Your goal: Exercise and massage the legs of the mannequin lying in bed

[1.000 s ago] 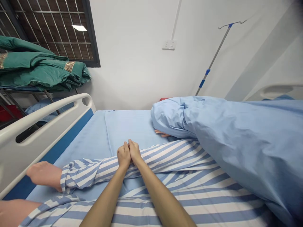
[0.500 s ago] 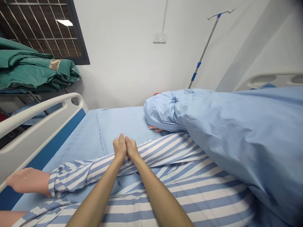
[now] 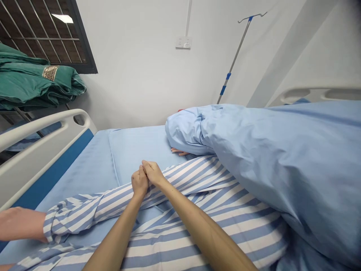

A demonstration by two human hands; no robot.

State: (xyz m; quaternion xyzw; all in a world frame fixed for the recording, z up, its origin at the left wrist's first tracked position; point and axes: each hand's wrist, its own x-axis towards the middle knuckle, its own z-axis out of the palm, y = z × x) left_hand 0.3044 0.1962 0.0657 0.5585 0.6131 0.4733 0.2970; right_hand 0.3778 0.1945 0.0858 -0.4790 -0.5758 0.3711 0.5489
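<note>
My left hand (image 3: 139,181) and my right hand (image 3: 152,172) are closed and pressed together over the far leg of a figure lying on the bed. That leg wears blue-and-white striped trousers (image 3: 113,203). The right hand overlaps the left at the fingers. Any object inside the closed fingers is hidden from me. Bare feet stick out of the cuffs; the far foot (image 3: 22,224) looks smooth, like a manikin's. A light blue quilt (image 3: 267,150) is folded back over the upper body. Fingertips of the lying figure's hand (image 3: 179,151) show beneath its edge.
The bed's white-and-blue end board (image 3: 50,150) stands at left. Behind it are folded green covers (image 3: 36,84) on a rack. A drip pole (image 3: 235,58) rises beyond the quilt, near a wall socket (image 3: 183,42). Blue sheet (image 3: 135,145) covers the mattress.
My view has shifted to the right. The hands stay on the far leg; the right hand has turned and come over the left one's fingers, where before they were side by side.
</note>
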